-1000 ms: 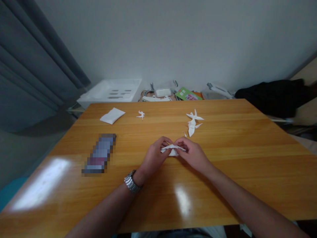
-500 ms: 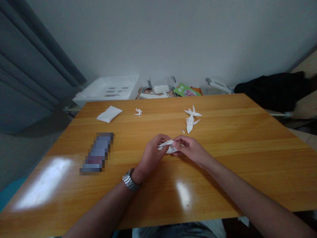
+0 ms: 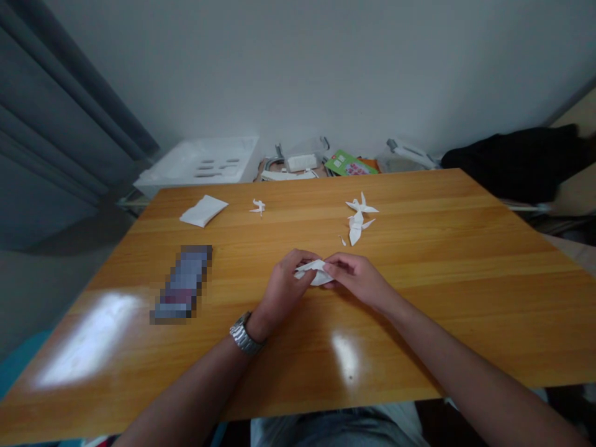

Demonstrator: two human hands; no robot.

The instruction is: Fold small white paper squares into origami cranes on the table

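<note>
A small folded piece of white paper [image 3: 318, 273] is held between both hands, just above or on the wooden table [image 3: 447, 273]; I cannot tell which. My left hand [image 3: 289, 279] pinches its left end, thumb in front and fingers behind. At the right end, my right hand [image 3: 356, 276] grips it between thumb and fingers. The fingertips hide part of the paper. Beyond my right hand lie two white folded paper figures [image 3: 356, 226] [image 3: 362, 205], close together, with a tiny paper scrap [image 3: 343, 241] beside them.
A blurred-out phone [image 3: 184, 282] lies to the left. Farther back are a stack of white paper [image 3: 203, 211] and a small folded paper figure [image 3: 258, 207]. Behind the table stand a white foam tray [image 3: 205, 158], a green booklet [image 3: 350, 164] and a dark cloth [image 3: 507, 162].
Both hands keep hold of the paper, and the finger positions shift only slightly. The whole view has moved a little, so things on the table sit slightly higher.
</note>
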